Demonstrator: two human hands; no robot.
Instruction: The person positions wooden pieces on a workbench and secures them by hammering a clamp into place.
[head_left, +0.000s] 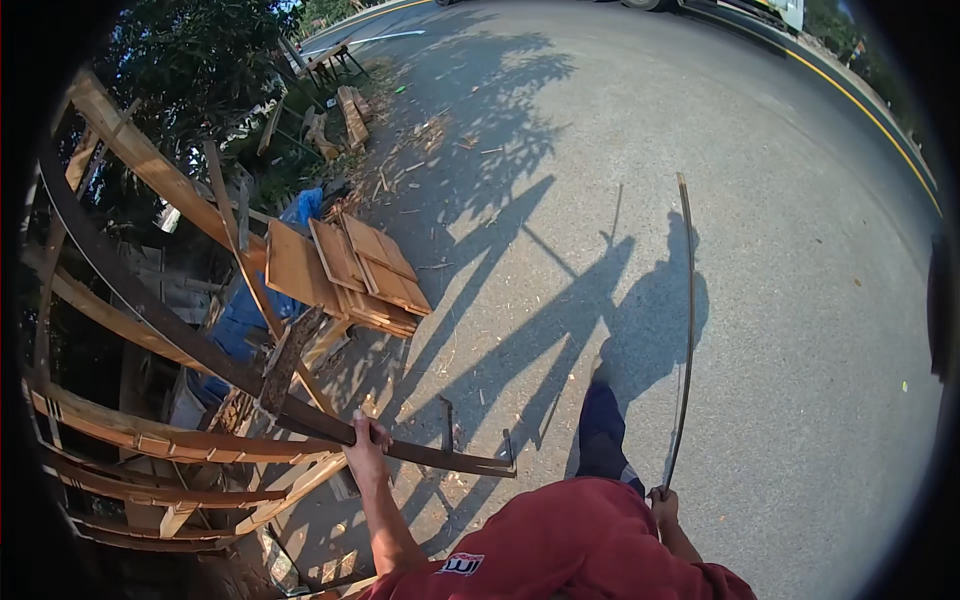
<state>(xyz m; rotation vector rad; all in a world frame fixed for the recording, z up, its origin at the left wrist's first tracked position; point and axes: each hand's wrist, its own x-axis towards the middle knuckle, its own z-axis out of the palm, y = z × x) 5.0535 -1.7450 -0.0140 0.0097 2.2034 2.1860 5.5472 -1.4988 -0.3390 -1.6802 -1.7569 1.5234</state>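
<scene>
My left hand (367, 442) is closed around a long dark bar (450, 457) at the lower left, thumb on top. Two short pegs stand up near the bar's free end, and a rough wooden block (289, 360) is tied or set against it farther back. Low at the right, my right hand (663, 504) grips the near end of a long thin rod (688, 315), which extends away over the pavement. The rod's material cannot be told. Its far end looks pale brown.
Left of me stands a timber frame (161, 169) with slatted wooden rails (187, 442). Beyond the bar lie stacked boards (300, 266) and a blue tarp (244, 315). Wood offcuts (352, 116) lie near the trees. Vehicles (757, 11) are on the road at the top.
</scene>
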